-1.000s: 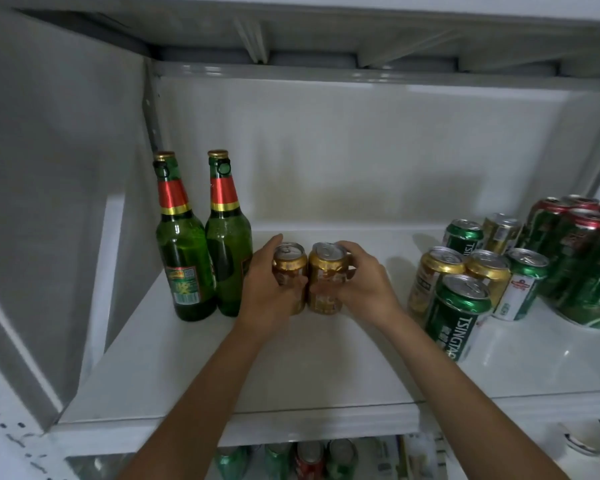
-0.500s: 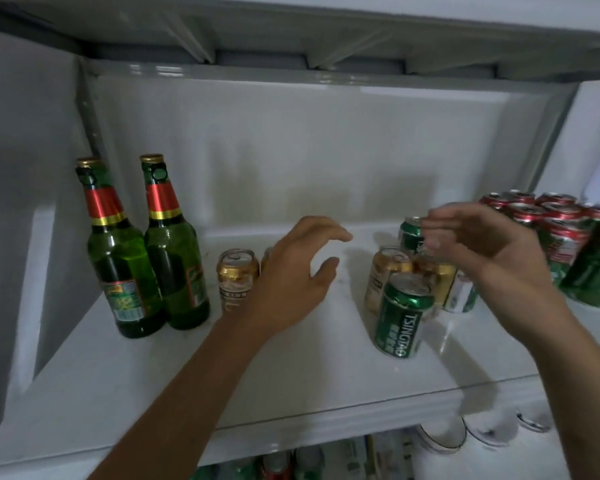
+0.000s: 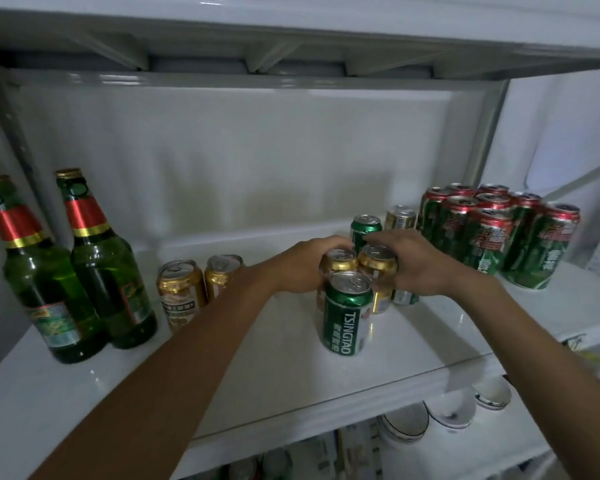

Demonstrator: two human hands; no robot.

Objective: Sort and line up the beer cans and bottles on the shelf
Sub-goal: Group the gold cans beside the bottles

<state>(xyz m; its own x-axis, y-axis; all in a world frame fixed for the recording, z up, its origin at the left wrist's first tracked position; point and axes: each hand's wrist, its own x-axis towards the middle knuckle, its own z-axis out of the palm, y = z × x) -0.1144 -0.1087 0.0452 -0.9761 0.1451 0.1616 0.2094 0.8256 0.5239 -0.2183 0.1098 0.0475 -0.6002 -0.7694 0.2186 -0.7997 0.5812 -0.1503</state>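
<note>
Now my left hand [image 3: 302, 265] closes its grip on one smooth gold can [image 3: 336, 263], and my right hand [image 3: 416, 265] on the round gold can beside it [image 3: 376, 259]. Both stand mid-shelf [image 3: 274, 368], behind a glossy green can [image 3: 347, 313].

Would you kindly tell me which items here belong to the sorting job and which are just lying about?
Job:
green bottles
gold cans by the bottles
gold cans in hand
Tsingtao can
red-topped cans

Lying about:
white bowls on the lower shelf
</note>
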